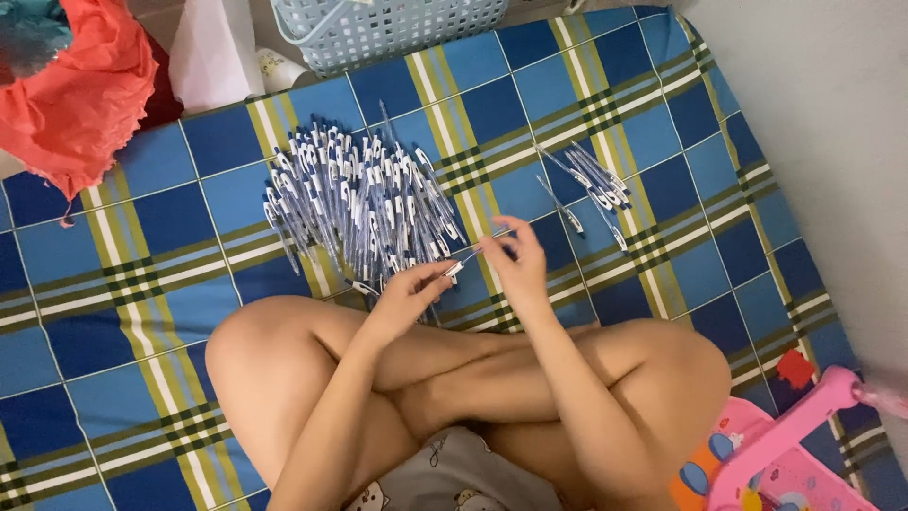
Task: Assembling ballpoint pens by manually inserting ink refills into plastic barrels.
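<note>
place: home | floor mat (662, 123), blue plaid | laundry basket (388, 28) | pink toy (785, 454) beside bare wall (832, 114)

The single head view looks steeply down from above the plaid mat (605, 132), fairly near. It faces forward toward the basket (388, 28) at the mat's far edge.
</note>
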